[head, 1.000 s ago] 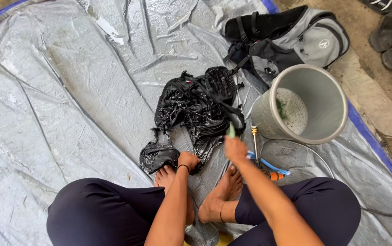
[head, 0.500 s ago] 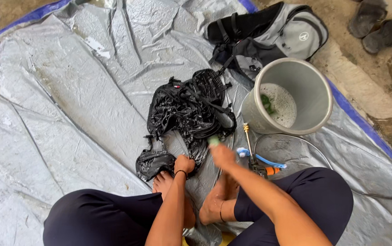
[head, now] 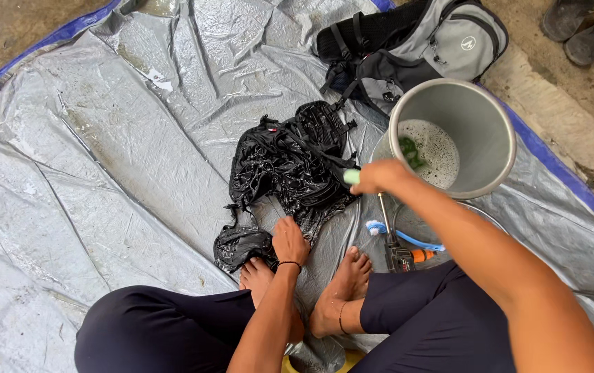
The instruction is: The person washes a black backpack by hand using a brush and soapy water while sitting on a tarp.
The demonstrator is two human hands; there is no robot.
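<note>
A wet black backpack (head: 290, 166) lies on the grey tarpaulin (head: 103, 159) in front of my bare feet. My left hand (head: 288, 240) rests on the bag's near edge, fingers curled on the fabric. My right hand (head: 378, 176) is raised at the rim of the grey bucket (head: 469, 117) and is shut on a pale green handle (head: 351, 177); what the handle carries is hidden. The bucket holds foamy water with something green floating in it.
A grey and black backpack (head: 421, 48) lies behind the bucket. A blue toothbrush (head: 400, 235) and a spray nozzle with an orange part (head: 404, 257) lie by my right foot. Dark sandals (head: 583, 27) sit on concrete at top right. The tarpaulin's blue border (head: 559, 173) runs along the right.
My right hand, holding the green handle, has lifted from the black bag and moved right toward the bucket's rim. The left hand stays on the bag. The camera view has shifted slightly.
</note>
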